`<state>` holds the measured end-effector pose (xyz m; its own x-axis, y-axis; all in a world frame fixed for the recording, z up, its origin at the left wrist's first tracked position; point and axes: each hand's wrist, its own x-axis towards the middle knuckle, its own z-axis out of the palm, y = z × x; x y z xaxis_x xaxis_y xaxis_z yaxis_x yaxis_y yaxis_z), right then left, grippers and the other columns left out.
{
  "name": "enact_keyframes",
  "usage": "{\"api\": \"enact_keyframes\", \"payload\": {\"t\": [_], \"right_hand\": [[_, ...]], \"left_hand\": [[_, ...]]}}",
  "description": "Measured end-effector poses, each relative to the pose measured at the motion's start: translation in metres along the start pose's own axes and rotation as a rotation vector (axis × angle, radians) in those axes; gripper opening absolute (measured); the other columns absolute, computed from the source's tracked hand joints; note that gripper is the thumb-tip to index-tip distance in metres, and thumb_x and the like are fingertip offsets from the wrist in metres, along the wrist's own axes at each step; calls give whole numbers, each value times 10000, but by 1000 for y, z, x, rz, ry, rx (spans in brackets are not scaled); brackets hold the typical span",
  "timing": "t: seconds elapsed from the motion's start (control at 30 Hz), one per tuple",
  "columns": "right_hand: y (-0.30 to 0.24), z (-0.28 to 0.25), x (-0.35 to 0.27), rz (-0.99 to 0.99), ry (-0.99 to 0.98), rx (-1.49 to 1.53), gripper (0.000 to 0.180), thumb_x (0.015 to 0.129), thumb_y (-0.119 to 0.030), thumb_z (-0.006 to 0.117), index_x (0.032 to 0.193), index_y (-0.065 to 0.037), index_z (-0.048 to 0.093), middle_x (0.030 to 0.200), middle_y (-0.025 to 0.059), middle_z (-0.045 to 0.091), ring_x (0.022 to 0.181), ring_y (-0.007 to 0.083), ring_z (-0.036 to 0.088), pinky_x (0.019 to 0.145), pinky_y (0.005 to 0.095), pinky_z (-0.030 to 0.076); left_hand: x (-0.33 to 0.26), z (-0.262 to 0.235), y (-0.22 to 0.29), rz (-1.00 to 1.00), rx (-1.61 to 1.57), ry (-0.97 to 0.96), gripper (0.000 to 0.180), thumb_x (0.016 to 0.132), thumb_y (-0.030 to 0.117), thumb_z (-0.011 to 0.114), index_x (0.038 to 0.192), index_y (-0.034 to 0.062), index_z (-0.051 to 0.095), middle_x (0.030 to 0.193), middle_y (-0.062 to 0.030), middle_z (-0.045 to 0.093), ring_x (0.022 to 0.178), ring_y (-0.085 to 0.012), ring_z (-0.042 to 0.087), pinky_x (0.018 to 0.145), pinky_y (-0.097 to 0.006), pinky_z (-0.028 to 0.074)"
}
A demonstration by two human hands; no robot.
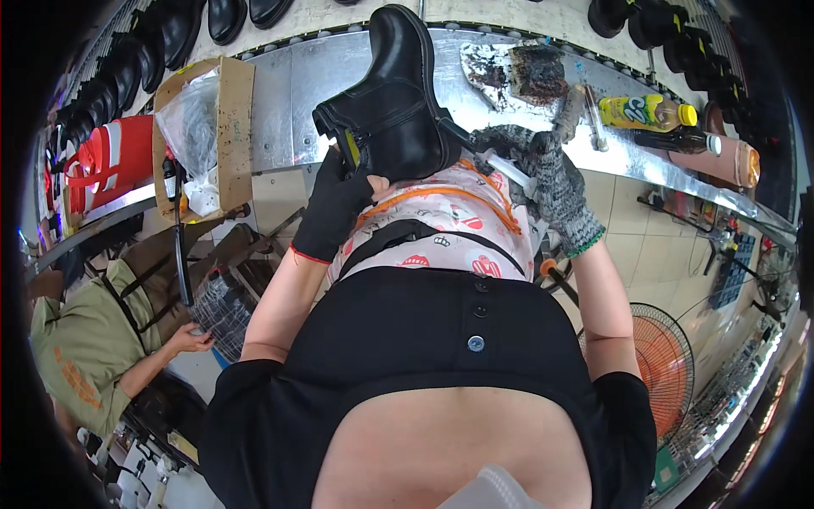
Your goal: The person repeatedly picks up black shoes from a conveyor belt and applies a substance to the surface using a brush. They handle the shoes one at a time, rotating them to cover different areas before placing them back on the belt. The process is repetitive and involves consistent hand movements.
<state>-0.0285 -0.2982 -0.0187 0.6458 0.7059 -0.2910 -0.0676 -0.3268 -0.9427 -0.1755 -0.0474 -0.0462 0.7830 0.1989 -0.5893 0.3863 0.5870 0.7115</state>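
Observation:
A black leather ankle boot lies tilted in front of me, toe pointing away, with a yellow strip by its shaft. My left hand, in a black fingerless glove, is closed on the boot's near side at the shaft. My right hand, in a grey knitted glove, grips a slim syringe-like tool with a pale barrel. The tool's dark front end points at the boot's heel edge; whether it touches cannot be made out. Beneath the boot, a pink patterned apron covers my lap.
Along the metal bench stand a cardboard box with plastic bags, a stained block, a yellow-labelled bottle and a dark bottle. Black boots line the far conveyor. A person sits at left; an orange fan stands right.

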Motion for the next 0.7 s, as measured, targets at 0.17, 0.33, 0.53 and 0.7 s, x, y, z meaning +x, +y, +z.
{"api": "enact_keyframes", "payload": {"t": [0.17,0.33,0.53,0.7], "right_hand": [[-7,-3,-19,-148,7,-219,439,854,-358,499,1152,-49,591,1045,139,647,970,290,615,855,352,470],[-36,-1,-39,-30,52,-281,324,852,-238,503,1089,-58,633,1041,124,656,936,262,635,842,335,478],[-36,4,-54,-107,124,-70,289,867,-129,479,1099,-25,615,1060,134,657,960,224,638,836,336,489],[-41,11,-60,-147,147,-7,305,874,-72,464,1140,12,585,1078,148,642,961,204,625,831,321,496]], "left_hand": [[0,17,4,6,0,26,536,731,-72,585,1229,25,412,988,-100,569,890,-200,606,859,-411,540],[-3,31,11,14,-162,26,403,761,-59,589,1140,4,465,954,-105,568,880,-211,616,848,-403,549],[3,42,26,27,-255,-40,293,797,-23,558,1085,-46,505,1040,-144,582,953,-239,610,876,-361,536],[4,47,35,45,-370,-96,339,836,22,510,1154,-93,480,1137,-187,562,1033,-270,590,939,-349,504]]}}
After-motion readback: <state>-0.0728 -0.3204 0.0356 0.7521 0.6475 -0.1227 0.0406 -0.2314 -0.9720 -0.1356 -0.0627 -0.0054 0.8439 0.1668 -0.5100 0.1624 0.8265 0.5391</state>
